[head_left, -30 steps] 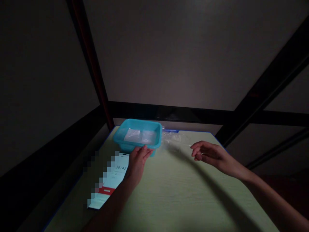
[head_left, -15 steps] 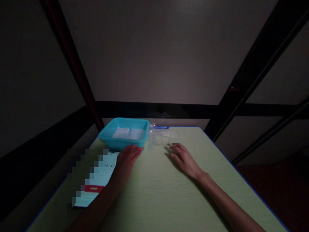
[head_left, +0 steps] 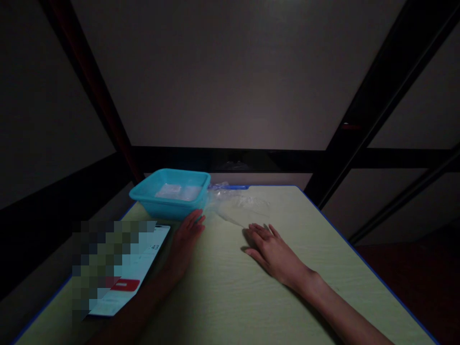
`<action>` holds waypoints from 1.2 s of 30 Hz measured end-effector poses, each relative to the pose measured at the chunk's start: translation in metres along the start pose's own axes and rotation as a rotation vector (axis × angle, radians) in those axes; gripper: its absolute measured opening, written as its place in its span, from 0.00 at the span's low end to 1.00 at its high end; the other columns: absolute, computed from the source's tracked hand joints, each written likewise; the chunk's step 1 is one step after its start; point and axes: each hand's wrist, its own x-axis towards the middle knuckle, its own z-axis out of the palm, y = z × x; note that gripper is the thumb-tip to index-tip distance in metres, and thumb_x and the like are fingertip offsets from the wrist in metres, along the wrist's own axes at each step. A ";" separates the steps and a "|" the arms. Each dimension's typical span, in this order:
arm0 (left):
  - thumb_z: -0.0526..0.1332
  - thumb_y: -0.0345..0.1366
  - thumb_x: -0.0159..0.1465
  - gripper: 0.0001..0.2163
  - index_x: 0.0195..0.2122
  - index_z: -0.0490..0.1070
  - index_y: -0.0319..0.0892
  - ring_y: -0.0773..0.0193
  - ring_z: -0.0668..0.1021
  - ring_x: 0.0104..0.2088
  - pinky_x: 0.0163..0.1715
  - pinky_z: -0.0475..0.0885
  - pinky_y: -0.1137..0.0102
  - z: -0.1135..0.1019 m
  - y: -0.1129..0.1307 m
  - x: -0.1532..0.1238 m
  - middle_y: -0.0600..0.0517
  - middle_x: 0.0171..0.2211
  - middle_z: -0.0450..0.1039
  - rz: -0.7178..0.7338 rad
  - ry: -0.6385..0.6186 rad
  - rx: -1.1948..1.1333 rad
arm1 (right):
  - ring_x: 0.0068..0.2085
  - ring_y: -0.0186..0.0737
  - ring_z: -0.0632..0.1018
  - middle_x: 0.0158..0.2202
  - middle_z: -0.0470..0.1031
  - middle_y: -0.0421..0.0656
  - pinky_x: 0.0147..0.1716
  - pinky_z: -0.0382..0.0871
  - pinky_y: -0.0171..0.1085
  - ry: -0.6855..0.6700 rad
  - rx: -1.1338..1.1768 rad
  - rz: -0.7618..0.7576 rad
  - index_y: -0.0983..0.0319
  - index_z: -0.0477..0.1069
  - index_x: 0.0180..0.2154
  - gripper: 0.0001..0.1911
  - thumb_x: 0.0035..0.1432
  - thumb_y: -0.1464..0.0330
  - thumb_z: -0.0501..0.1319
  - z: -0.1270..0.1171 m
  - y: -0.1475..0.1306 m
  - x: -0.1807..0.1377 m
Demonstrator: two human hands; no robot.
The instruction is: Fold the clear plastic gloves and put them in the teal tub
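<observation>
My left hand (head_left: 187, 235) lies flat on the pale green table (head_left: 233, 287), fingers stretched out, fingertips at the near side of a teal plastic tub (head_left: 168, 194). Something pale and clear lies inside the tub. My right hand (head_left: 268, 245) rests palm down on the table, fingers extended, its fingertips at the near edge of a clear plastic bag (head_left: 239, 206) spread flat to the right of the tub. Neither hand holds anything.
A phone (head_left: 129, 268) with a lit screen showing a timer lies on the table at the near left, partly pixelated. Dark frame bars (head_left: 230, 159) cross behind the table, with a grey wall beyond. The table's blue right edge (head_left: 359, 254) drops to a dark floor.
My right hand came down from the air at the right onto the table near the plastic bag. My left hand stayed by the tub. The view shifted, so everything sits further left.
</observation>
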 end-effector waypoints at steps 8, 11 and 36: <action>0.59 0.42 0.53 0.21 0.47 0.67 0.41 0.54 0.70 0.53 0.52 0.66 0.61 -0.003 -0.016 0.003 0.45 0.53 0.68 0.150 -0.082 0.365 | 0.52 0.49 0.71 0.47 0.73 0.55 0.55 0.60 0.47 0.047 0.007 -0.240 0.69 0.67 0.50 0.18 0.59 0.66 0.56 -0.001 -0.031 -0.018; 0.55 0.37 0.57 0.14 0.42 0.71 0.40 0.56 0.73 0.50 0.51 0.67 0.60 -0.004 -0.021 -0.004 0.46 0.48 0.73 0.379 -0.227 0.620 | 0.51 0.46 0.71 0.46 0.74 0.51 0.56 0.59 0.43 0.048 0.083 -0.382 0.68 0.68 0.47 0.16 0.60 0.65 0.57 0.001 -0.044 -0.023; 0.61 0.32 0.58 0.18 0.51 0.69 0.43 0.51 0.68 0.55 0.57 0.58 0.55 0.004 0.004 -0.048 0.44 0.53 0.68 0.721 -1.139 1.007 | 0.40 0.43 0.72 0.37 0.72 0.47 0.39 0.67 0.41 0.129 0.343 -0.060 0.65 0.68 0.41 0.14 0.51 0.69 0.65 -0.001 0.020 -0.001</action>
